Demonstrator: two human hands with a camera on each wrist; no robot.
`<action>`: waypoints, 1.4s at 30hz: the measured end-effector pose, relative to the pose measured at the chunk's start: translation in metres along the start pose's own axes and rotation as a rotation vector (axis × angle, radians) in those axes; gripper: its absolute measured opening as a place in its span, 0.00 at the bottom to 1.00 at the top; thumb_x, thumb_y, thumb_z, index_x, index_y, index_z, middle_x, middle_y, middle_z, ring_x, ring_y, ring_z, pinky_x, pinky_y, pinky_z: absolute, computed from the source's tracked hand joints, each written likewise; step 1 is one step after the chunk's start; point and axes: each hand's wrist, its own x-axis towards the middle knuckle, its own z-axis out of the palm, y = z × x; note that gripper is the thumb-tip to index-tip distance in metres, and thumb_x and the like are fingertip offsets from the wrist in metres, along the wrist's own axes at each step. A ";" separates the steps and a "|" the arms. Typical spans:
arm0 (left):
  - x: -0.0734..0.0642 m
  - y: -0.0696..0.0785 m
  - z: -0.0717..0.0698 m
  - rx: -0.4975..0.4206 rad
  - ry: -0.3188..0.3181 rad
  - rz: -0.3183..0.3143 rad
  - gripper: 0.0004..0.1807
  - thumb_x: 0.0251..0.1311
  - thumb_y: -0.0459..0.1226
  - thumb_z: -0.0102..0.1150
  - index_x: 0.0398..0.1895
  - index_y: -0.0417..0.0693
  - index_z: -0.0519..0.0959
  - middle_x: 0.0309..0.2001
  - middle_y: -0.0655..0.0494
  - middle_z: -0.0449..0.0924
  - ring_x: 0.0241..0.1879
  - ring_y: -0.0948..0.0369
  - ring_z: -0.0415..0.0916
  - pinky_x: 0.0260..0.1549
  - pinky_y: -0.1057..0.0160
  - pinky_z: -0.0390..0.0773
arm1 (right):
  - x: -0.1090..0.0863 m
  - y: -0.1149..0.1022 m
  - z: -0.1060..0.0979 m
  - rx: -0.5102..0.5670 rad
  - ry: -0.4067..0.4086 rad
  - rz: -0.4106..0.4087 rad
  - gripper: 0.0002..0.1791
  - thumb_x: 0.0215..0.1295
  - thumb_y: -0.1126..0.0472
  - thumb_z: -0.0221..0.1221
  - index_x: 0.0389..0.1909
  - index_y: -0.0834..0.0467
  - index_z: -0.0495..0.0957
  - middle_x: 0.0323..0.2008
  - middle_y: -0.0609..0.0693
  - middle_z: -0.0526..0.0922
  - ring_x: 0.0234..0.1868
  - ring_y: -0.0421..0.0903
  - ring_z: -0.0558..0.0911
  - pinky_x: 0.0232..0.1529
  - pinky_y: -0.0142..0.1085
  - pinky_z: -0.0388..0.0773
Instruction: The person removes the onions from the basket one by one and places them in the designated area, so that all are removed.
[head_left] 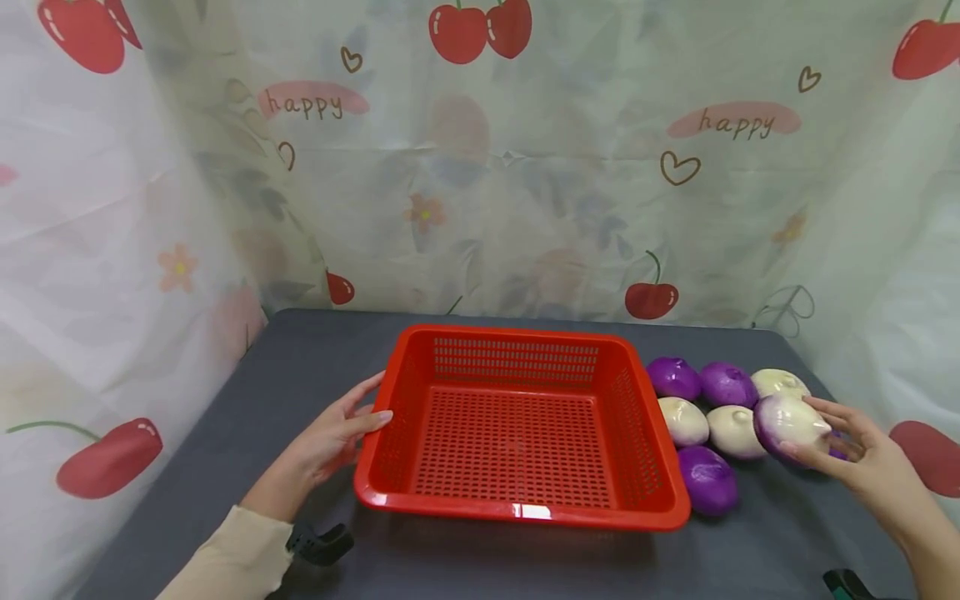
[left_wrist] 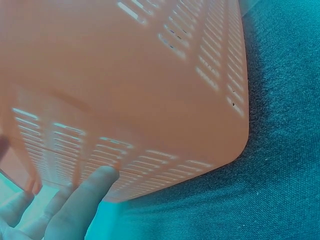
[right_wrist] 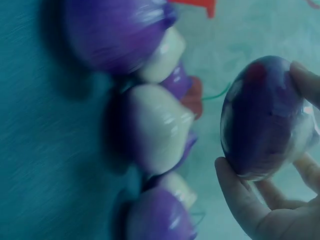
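A red plastic basket (head_left: 480, 502) with slotted walls stands at the middle of the table. My left hand (head_left: 322, 442) grips its left rim, thumb over the edge and the other fingers along the outer wall. In the left wrist view those fingers (left_wrist: 80, 205) touch the slotted side (left_wrist: 120, 95). At the right, my right hand (head_left: 862, 454) holds a glossy white-and-purple turnip (head_left: 791, 425) between thumb and fingers. The right wrist view shows this turnip (right_wrist: 262, 120) raised off the table, apart from the others.
Several more turnips (head_left: 707, 481) lie close together beside the basket's right wall, some with purple sides up, others white. Dark grey cloth (head_left: 420, 567) covers the table. A patterned curtain (head_left: 517, 217) hangs behind and at both sides.
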 end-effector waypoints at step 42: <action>0.001 -0.001 0.001 -0.011 0.019 -0.002 0.42 0.64 0.39 0.60 0.76 0.61 0.50 0.67 0.40 0.67 0.49 0.53 0.82 0.49 0.46 0.80 | -0.016 0.040 0.024 -0.108 -0.236 0.167 0.31 0.64 0.57 0.63 0.64 0.63 0.63 0.56 0.59 0.70 0.40 0.19 0.69 0.34 0.28 0.77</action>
